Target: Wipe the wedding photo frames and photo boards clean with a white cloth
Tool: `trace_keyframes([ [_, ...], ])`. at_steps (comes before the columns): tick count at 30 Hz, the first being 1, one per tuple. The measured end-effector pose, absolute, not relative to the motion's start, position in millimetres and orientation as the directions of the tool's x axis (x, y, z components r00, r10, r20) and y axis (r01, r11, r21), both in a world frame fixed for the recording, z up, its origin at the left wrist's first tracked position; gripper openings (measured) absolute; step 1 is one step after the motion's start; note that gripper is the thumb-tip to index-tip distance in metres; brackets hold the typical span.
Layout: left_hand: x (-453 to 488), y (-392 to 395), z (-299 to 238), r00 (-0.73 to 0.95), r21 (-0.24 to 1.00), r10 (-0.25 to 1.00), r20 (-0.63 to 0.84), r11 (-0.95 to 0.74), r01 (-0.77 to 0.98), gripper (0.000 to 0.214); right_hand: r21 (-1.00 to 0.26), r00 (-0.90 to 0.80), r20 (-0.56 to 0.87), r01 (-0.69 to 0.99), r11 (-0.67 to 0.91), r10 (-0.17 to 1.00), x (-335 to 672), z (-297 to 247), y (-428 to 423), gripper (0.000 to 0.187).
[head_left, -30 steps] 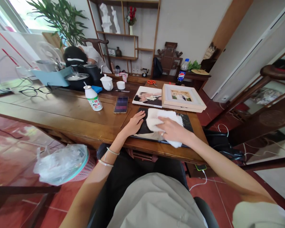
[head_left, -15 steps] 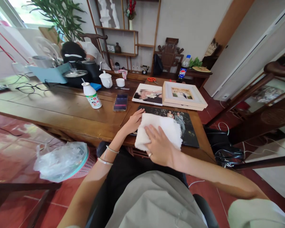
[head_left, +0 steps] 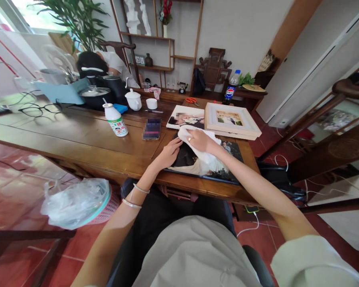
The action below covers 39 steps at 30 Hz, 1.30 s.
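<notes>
A dark photo panel [head_left: 185, 156] with a pictured couple lies flat at the table's near edge. My left hand [head_left: 169, 154] rests with its fingers stretched over the panel's left edge. My right hand [head_left: 201, 141] presses a bunched white cloth [head_left: 208, 160] on the panel's upper part, with its fingertips tucked into the folds. Cloth and forearm hide part of the picture. Just behind the panel lie a white photo album [head_left: 187, 114] and a white framed photo [head_left: 248, 125].
To the left are a phone [head_left: 152, 129], a white drink bottle [head_left: 115, 120] with a straw, a teapot [head_left: 133, 100] and glasses [head_left: 40, 109]. Orange-handled scissors [head_left: 191, 100] and a cola bottle [head_left: 231, 87] stand farther back. Another person [head_left: 92, 65] leans down across the table.
My right hand has moved away from me toward the panel's far edge, bunching the cloth and uncovering the panel's near part. My left hand stays almost where it was.
</notes>
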State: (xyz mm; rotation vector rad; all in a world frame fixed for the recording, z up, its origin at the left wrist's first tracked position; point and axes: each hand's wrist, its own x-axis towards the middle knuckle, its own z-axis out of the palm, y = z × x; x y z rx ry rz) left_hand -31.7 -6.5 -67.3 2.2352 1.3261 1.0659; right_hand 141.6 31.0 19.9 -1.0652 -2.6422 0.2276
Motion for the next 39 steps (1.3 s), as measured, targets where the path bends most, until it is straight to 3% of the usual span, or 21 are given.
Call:
trace_keyframes([
  [6,-32.5,-6.4,-67.2,0.302,0.578,0.839,0.453,-0.535,0.616,0.043,-0.316,-0.752,0.223,0.546,0.776,0.620,113.9,25.7,53.4,0.042],
  [13,-33.0,-6.8,-67.6,0.291,0.602,0.856,0.427,-0.509,0.615,0.044,-0.260,-0.648,0.174,0.696,0.669,0.741,160.6,10.4,42.3,0.044],
  [16,-33.5,-6.7,-68.8,0.292,0.603,0.850,0.439,-0.520,0.606,0.044,-0.205,-0.630,0.165,0.731,0.651,0.759,179.5,7.2,34.8,0.047],
  [23,-34.3,-7.0,-65.7,0.295,0.636,0.848,0.441,-0.527,0.564,0.041,0.092,-0.735,0.157,0.676,0.731,0.660,154.1,0.8,-48.6,0.035],
  [30,-37.9,-8.6,-61.6,0.289,0.692,0.875,0.388,-0.484,0.536,0.042,0.059,-0.816,0.105,0.576,0.815,0.569,153.8,-1.5,-110.4,0.029],
  [39,-41.7,-2.7,-69.9,0.284,0.718,0.861,0.422,-0.509,0.474,0.040,0.106,-0.594,0.241,0.802,0.588,0.767,132.3,-10.7,-65.5,0.034],
])
